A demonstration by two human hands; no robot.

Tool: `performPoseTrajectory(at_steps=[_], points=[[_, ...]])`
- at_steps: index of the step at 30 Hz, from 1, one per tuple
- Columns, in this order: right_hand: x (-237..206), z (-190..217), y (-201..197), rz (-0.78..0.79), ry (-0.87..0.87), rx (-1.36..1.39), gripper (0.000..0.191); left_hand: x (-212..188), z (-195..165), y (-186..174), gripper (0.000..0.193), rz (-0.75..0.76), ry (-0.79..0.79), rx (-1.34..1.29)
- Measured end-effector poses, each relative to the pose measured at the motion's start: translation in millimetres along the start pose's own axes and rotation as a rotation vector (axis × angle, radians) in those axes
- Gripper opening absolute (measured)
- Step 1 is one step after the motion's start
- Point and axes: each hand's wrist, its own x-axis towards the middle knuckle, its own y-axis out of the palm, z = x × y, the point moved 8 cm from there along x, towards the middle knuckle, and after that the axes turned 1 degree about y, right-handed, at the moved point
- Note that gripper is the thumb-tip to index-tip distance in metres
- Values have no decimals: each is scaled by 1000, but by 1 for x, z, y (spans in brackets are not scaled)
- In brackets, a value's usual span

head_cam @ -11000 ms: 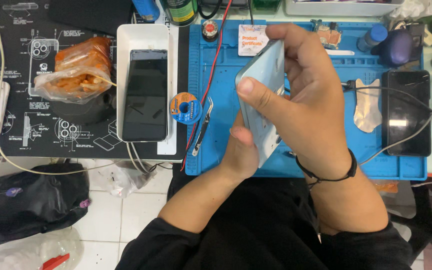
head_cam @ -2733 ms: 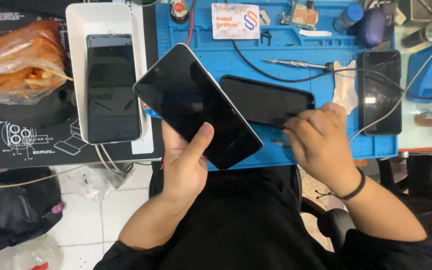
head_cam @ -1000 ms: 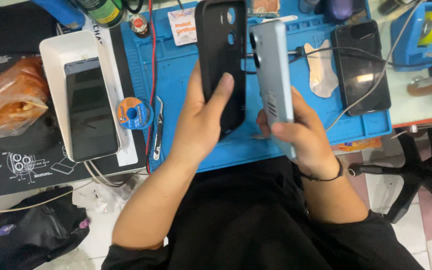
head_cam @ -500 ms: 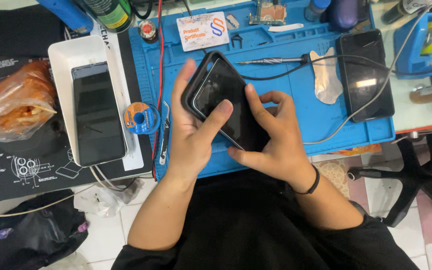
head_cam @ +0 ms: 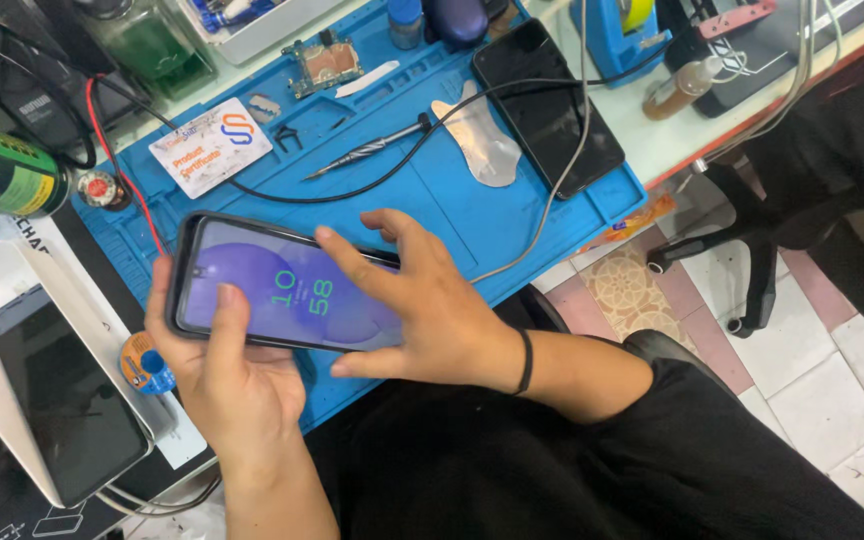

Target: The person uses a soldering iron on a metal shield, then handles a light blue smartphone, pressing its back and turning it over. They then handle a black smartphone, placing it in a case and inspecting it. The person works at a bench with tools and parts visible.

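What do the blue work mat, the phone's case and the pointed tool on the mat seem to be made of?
Blue work mat: probably silicone or rubber; matte, with moulded compartments. Black case around the lit phone, held in the left hand: likely soft plastic or rubber, with a slight sheen at its rim. Slim pointed tool: apparently metal; grey, with a dull shine.
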Motion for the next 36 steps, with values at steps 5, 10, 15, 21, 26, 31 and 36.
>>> performPoseTrajectory(at_steps=[5, 10, 15, 21, 26, 31, 36], points=[[-16, -33, 7, 291, 127, 576, 90, 2, -8, -7, 46, -9, -9, -97], [-34, -59, 15, 443, 298, 1167, 64, -2, -6, 0, 43, 25, -59, -186], [-49, -83, 12, 278, 389, 1110, 44, -6, -6, 4, 47, 47, -56, -198], [-58, -97, 12, 264, 414, 1038, 34, -5, -8, -2, 52, 96, -107, -177], [-63, -101, 16, 200, 494, 912, 27, -10, -12, 2, 49, 212, -115, -134], [-53, -74, 15, 120, 366, 1177, 49, -13, -9, 3, 33, 134, -63, -270], [-46, -50, 25, 249, 328, 990, 63, -12, -12, 3, 30, 114, -58, -314]])
